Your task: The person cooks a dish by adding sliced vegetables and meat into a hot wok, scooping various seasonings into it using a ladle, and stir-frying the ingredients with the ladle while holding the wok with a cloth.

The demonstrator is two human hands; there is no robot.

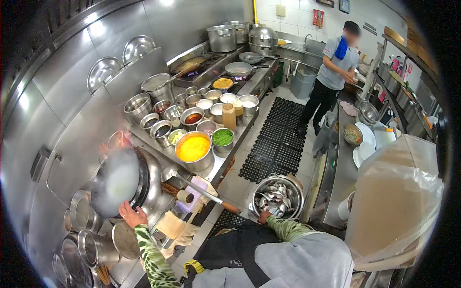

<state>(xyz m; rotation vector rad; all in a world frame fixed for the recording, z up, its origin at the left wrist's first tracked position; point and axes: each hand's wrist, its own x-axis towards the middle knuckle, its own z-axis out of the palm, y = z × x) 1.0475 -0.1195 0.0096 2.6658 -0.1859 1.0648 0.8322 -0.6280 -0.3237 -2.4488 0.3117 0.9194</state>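
Note:
My left hand (133, 214) is over the near edge of a steaming wok (109, 185), its fingers apart; whether they touch the rim I cannot tell. Flames (117, 139) show behind the wok. My right hand (264, 217) grips the near rim of a metal pot (298, 211) that holds several silvery fish (276, 198). The pot is low on my right, above the floor tiles. A long-handled ladle (192, 183) lies across the counter edge, with folded cloths (172, 224) beside it.
Beyond the wok stand several metal pots of seasonings, a pot of yellow liquid (193, 148) and one of chopped greens (223, 137). A pan (223, 84) sits over a lit burner. A co-worker (336, 62) stands by the right counter. A plastic-covered bin (394, 206) is at right.

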